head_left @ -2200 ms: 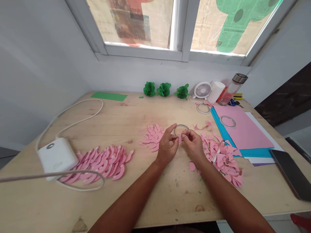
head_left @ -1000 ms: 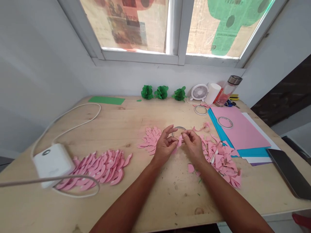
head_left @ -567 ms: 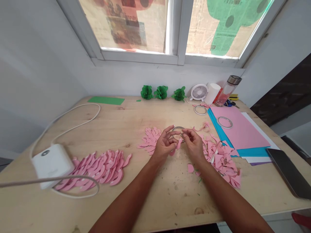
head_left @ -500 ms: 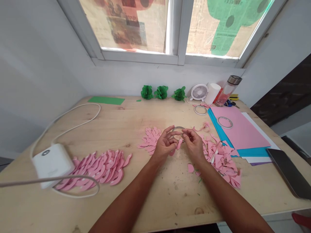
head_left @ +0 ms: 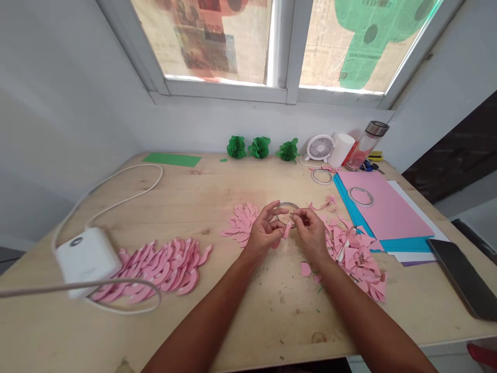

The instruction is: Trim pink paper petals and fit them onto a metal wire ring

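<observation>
My left hand is closed, thumb and a finger pinching a small curved pink paper piece that hangs below the fingertips. Its index finger sticks out above. My right hand is just to the right, with thumb and index fingertips pressed together; whatever they pinch is too small to make out. Behind the fingertips lies a narrow roll of tape, partly hidden by both hands. A loose fan of thin pink paper pieces lies left of my left hand. Pink paper scraps are heaped beyond my right wrist.
Curved pink strips lie piled at left beside a white corded box. Green paper balls, a small fan and a bottle line the back. Coloured sheets and a dark phone are at right.
My right index finger has drawn back from the tape roll and now meets the thumb. My left hand keeps its pinch on the pink paper piece. The view has shifted slightly.
</observation>
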`<state>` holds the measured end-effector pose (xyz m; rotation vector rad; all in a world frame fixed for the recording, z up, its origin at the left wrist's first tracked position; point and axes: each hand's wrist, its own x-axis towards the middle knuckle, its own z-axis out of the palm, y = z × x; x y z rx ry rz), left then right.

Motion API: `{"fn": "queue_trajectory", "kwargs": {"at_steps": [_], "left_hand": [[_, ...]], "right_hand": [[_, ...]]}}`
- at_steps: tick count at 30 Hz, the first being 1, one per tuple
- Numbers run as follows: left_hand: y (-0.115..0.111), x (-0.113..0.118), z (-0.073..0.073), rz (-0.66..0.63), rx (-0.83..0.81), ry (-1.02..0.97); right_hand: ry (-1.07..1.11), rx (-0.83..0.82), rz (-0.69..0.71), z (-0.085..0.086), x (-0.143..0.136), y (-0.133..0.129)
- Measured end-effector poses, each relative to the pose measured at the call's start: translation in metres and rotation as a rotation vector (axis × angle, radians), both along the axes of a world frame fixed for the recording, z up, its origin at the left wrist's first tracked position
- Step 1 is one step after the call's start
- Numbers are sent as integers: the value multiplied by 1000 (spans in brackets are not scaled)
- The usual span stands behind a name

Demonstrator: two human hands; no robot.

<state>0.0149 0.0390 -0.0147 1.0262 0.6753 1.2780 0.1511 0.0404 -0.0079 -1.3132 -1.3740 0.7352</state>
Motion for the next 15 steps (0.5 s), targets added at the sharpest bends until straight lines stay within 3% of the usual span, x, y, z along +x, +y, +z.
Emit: {"fn": "queue_trajectory", "kwargs": {"at_steps": [9,15], "left_hand": [[-1,2,5,244,-27,46],[-1,2,4,333,-12,68]], "right_hand": [[221,-77,76,1,-2,3],[137,-53,158,5,-8,-2]]}}
